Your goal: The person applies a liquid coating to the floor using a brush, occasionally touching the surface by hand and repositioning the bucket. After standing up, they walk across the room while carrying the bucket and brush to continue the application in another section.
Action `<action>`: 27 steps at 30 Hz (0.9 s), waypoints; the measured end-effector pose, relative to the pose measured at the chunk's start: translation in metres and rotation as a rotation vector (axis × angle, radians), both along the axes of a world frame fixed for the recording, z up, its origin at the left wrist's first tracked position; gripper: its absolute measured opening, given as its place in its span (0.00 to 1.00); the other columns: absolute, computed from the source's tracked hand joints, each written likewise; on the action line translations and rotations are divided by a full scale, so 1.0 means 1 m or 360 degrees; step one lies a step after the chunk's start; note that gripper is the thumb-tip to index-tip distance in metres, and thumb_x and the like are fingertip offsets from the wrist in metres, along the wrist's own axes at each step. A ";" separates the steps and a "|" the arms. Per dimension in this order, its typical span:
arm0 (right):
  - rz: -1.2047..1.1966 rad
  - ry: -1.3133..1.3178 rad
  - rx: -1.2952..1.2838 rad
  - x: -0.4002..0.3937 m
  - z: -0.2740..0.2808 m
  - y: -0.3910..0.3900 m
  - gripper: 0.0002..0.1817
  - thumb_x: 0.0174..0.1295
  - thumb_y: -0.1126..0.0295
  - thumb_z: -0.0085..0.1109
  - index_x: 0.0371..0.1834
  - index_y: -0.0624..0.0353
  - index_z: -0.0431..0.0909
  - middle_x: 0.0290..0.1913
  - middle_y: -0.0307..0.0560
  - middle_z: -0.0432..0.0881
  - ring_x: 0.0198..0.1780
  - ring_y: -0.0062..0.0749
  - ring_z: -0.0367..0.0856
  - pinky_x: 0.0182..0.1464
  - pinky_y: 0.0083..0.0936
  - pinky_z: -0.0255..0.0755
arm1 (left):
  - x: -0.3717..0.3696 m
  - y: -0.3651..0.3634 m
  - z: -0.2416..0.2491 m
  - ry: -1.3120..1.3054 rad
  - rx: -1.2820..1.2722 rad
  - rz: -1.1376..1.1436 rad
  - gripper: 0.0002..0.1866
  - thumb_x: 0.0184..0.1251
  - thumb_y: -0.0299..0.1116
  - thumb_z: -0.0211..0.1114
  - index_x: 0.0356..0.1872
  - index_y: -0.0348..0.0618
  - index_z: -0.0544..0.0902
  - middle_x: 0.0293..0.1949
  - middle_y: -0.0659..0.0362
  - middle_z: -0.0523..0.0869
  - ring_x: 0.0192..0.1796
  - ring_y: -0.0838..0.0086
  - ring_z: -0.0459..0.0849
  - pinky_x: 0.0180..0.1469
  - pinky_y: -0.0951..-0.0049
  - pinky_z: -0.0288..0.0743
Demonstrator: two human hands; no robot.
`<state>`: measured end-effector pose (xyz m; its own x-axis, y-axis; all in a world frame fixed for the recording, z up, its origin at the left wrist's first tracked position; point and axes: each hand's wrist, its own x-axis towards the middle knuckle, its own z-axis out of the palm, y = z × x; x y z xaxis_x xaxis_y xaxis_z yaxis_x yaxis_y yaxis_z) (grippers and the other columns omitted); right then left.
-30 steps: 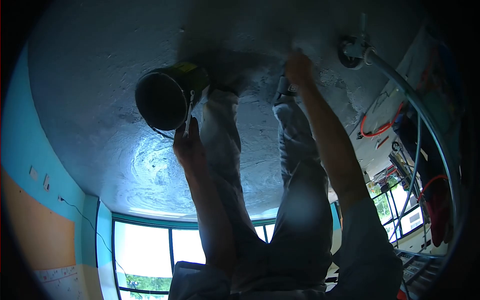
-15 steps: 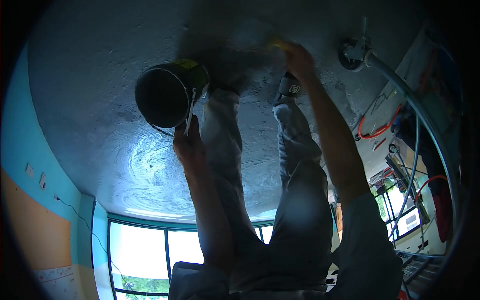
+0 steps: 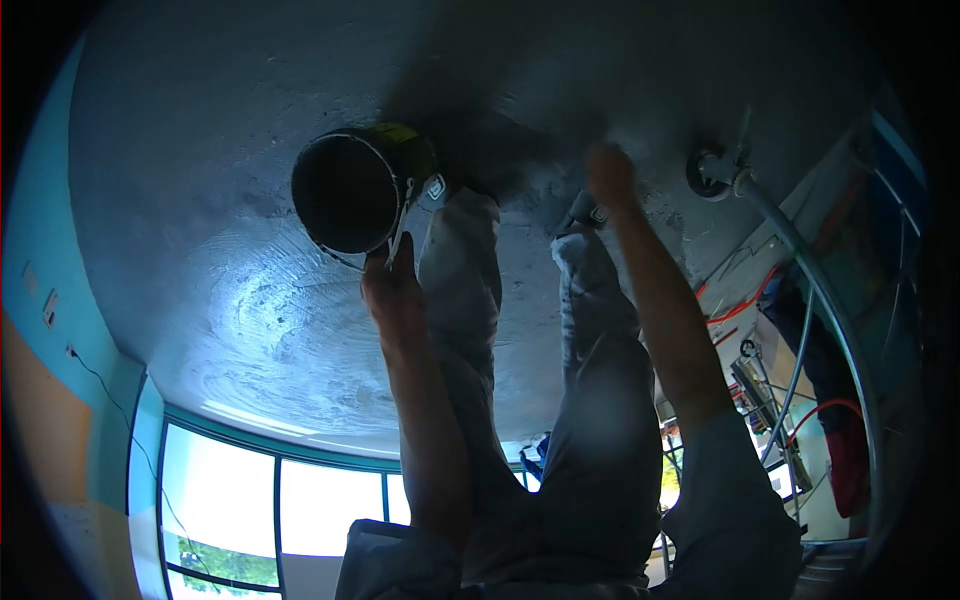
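Note:
My left hand (image 3: 393,290) is closed around the wire handle of a dark bucket (image 3: 345,192). The bucket is tilted, its open mouth facing me, with a yellow label patch (image 3: 398,132) on its side. Its inside is too dark to make out any contents. Over the grey, wet-looking floor (image 3: 270,310), my right hand (image 3: 611,178) is closed near my shoe (image 3: 588,211). That hand is blurred and in shadow, so what it grips is hidden. My grey-trousered legs stand apart between both arms.
At right stands a metal scaffold pole (image 3: 800,245) with a caster wheel (image 3: 708,172) on the floor. An orange-red hose (image 3: 745,308) lies beyond it. Along the left runs a blue wall (image 3: 85,270) with a hanging cable (image 3: 120,405). Windows (image 3: 225,500) show below.
My right hand has moved lower in the view, and the yellowish thing at its fingertips no longer shows. The bucket sits slightly farther right, still held. The whole view has shifted.

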<state>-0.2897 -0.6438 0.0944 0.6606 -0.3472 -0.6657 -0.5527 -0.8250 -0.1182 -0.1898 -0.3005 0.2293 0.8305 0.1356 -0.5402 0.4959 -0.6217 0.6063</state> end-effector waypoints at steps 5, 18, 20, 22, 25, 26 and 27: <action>0.0190 -0.0321 0.0235 0.220 0.059 0.136 0.11 0.61 0.73 0.52 0.30 0.62 0.85 0.32 0.58 0.86 0.37 0.48 0.87 0.38 0.42 0.81 | 0.013 0.000 0.017 0.0055 0.0351 -0.0006 0.15 0.64 0.36 0.71 0.40 0.32 0.86 0.39 0.46 0.89 0.42 0.72 0.87 0.43 0.70 0.77; 0.0049 -0.0367 0.0167 0.164 0.016 0.091 0.18 0.63 0.67 0.59 0.57 0.50 0.77 0.42 0.53 0.84 0.45 0.46 0.84 0.47 0.41 0.78 | 0.019 0.017 0.019 0.0258 0.0354 0.0178 0.15 0.64 0.37 0.70 0.39 0.32 0.86 0.34 0.46 0.89 0.38 0.74 0.85 0.40 0.70 0.76; 0.0140 -0.0605 0.0057 0.078 0.012 0.043 0.16 0.65 0.65 0.58 0.55 0.50 0.78 0.43 0.51 0.84 0.45 0.46 0.84 0.47 0.40 0.78 | 0.014 0.023 0.011 0.0161 0.0338 0.0143 0.15 0.64 0.37 0.70 0.39 0.32 0.86 0.34 0.47 0.89 0.37 0.75 0.85 0.40 0.71 0.75; 0.0057 -0.0089 -0.0080 0.018 0.033 -0.001 0.15 0.65 0.63 0.57 0.54 0.49 0.79 0.43 0.52 0.83 0.45 0.48 0.83 0.46 0.41 0.77 | 0.014 0.022 0.012 0.0147 0.0311 0.0155 0.15 0.65 0.37 0.70 0.39 0.31 0.86 0.34 0.47 0.89 0.37 0.76 0.84 0.39 0.71 0.75; 0.0170 0.0392 -0.0353 -0.061 0.050 -0.050 0.14 0.67 0.60 0.53 0.54 0.46 0.78 0.40 0.55 0.82 0.41 0.53 0.85 0.43 0.46 0.80 | 0.014 0.023 0.011 0.0118 0.0246 0.0183 0.14 0.66 0.36 0.69 0.38 0.31 0.86 0.34 0.48 0.89 0.37 0.77 0.84 0.38 0.72 0.75; 0.0166 0.0507 -0.0412 -0.070 0.052 -0.054 0.13 0.65 0.62 0.54 0.52 0.47 0.78 0.40 0.54 0.82 0.42 0.52 0.84 0.43 0.45 0.79 | 0.013 0.024 0.010 0.0113 0.0215 0.0187 0.14 0.66 0.36 0.69 0.38 0.30 0.86 0.34 0.48 0.89 0.37 0.78 0.83 0.38 0.72 0.75; 0.0163 0.0620 -0.0474 -0.080 0.052 -0.060 0.13 0.64 0.64 0.56 0.50 0.49 0.78 0.40 0.52 0.82 0.43 0.51 0.83 0.44 0.45 0.78 | 0.013 0.022 0.011 0.0104 0.0185 0.0189 0.14 0.66 0.36 0.69 0.37 0.30 0.86 0.34 0.48 0.89 0.37 0.78 0.83 0.38 0.72 0.75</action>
<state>-0.3693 -0.7039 0.1467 0.4233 -0.5057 -0.7517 -0.4232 -0.8440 0.3295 -0.1771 -0.2787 0.2405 0.7685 0.2957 -0.5675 0.6062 -0.6204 0.4976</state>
